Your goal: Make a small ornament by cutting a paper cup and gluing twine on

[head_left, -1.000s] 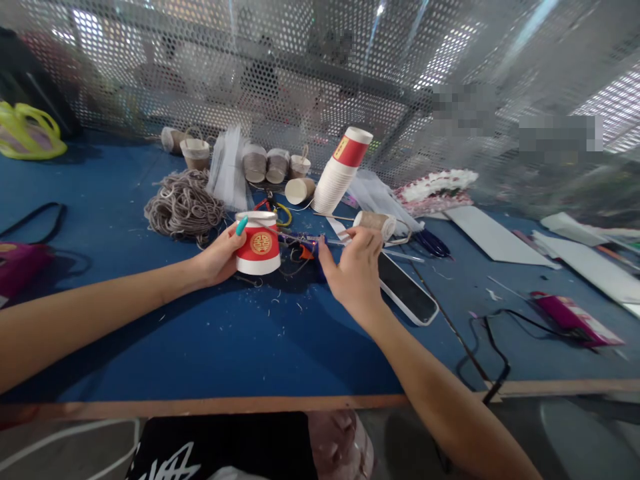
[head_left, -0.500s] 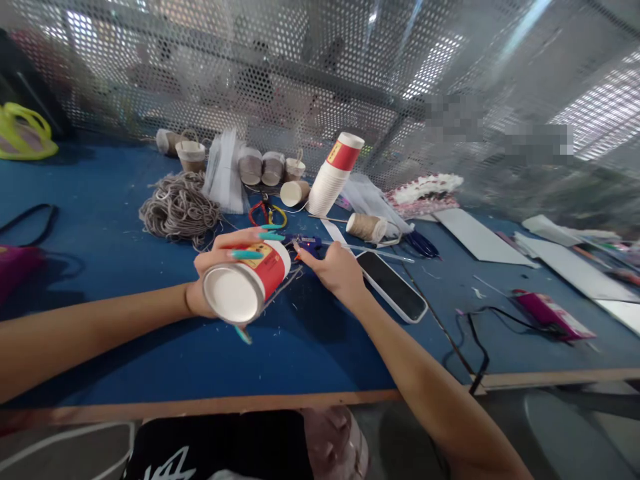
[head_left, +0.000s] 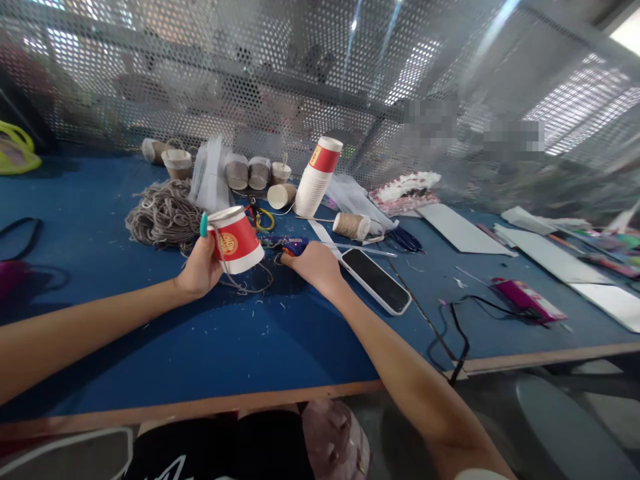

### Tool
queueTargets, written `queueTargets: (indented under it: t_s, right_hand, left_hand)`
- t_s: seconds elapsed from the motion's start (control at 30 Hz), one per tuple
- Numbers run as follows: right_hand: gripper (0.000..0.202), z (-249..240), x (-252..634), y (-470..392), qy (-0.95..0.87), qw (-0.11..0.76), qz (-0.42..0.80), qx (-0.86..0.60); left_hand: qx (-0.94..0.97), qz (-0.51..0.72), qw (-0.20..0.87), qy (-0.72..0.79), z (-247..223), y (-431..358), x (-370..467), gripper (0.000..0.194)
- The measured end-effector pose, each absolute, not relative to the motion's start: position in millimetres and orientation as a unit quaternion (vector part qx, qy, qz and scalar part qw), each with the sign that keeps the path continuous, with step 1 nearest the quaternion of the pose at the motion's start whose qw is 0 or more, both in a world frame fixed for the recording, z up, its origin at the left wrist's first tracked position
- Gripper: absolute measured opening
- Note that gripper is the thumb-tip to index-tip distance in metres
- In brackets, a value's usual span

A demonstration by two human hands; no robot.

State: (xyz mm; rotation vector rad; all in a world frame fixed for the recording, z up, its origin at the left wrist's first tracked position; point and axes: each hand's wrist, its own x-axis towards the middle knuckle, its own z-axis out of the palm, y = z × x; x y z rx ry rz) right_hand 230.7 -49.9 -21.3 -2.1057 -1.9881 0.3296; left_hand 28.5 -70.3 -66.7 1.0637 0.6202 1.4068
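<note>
My left hand (head_left: 200, 272) is closed around a red and white paper cup (head_left: 238, 244), raised over the table with its rim tilted upward. A gold emblem shows on the cup's side, and grey cord (head_left: 245, 288) trails from it. My right hand (head_left: 316, 265) grips a blue hot glue gun (head_left: 295, 246), whose nozzle points left toward the cup. A clear glue stick (head_left: 367, 250) runs out of its back end. Red and yellow handled pliers (head_left: 261, 217) lie just behind the cup.
A bundle of grey cord (head_left: 164, 215), cord-wrapped cups (head_left: 237, 173) and a leaning stack of paper cups (head_left: 317, 179) stand at the back. A phone (head_left: 376, 281) lies right of my right hand. White boards (head_left: 463, 229) and a magenta box (head_left: 529, 300) are farther right.
My left hand has turned the cup from lying sideways, base toward me, to rim upward, showing its emblem. The right hand keeps hold of the glue gun. The view has shifted slightly.
</note>
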Motion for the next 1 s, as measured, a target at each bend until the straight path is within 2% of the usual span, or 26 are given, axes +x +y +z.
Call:
queueTargets:
  t_s: [0.17, 0.37, 0.47, 0.8, 1.0]
  right_hand:
    - [0.031, -19.6, 236.3, -53.2, -0.664, 0.221, 0.086, -0.709]
    - [0.041, -18.8, 236.4, -62.7, -0.608, 0.395, 0.042, -0.688]
    - [0.048, -17.3, 239.1, -66.8, -0.599, 0.45, 0.043, -0.661]
    - [0.035, -19.9, 239.4, -73.0, -0.63, 0.486, 0.079, -0.6]
    - [0.037, -24.1, 236.0, -75.5, -0.647, 0.486, 0.057, -0.584]
  left_hand:
    - [0.455, 0.544, 0.668, 0.227, -65.8, -62.6, 22.5, 0.067]
    - [0.424, 0.488, 0.718, 0.258, -76.9, -54.9, 18.7, 0.067]
    - [0.419, 0.498, 0.711, 0.267, -77.3, -55.4, 20.6, 0.065]
    - [0.425, 0.483, 0.712, 0.284, -70.6, -64.5, 26.7, 0.052]
    - [0.43, 0.482, 0.712, 0.275, -72.1, -62.9, 27.3, 0.052]
